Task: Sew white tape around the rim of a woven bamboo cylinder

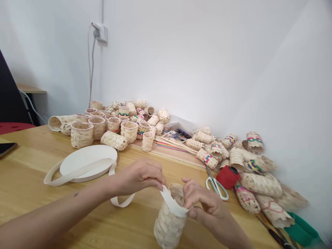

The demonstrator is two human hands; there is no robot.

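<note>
A woven basket (pixel 169 224) of pale strips stands tilted at the table's front, its open mouth upward. White fabric tape (pixel 171 201) lies along part of its rim. My left hand (pixel 145 176) pinches the tape just left of the rim. My right hand (pixel 202 200) is closed over the rim's right side, pressing tape and basket wall between thumb and fingers. From my left hand the tape loops down on the table and back to a flat white roll (pixel 89 160) at the left. The basket's inside is partly hidden by my right fingers.
Several woven baskets (pixel 82 135) are crowded at the back left, more (pixel 260 183) at the right. White-handled scissors (pixel 216 185) lie beside a red thread spool (pixel 228 177). Thin sticks (pixel 178 144) lie near the wall. A phone (pixel 7 148) is at the left edge, a green tape roll (pixel 302 230) front right.
</note>
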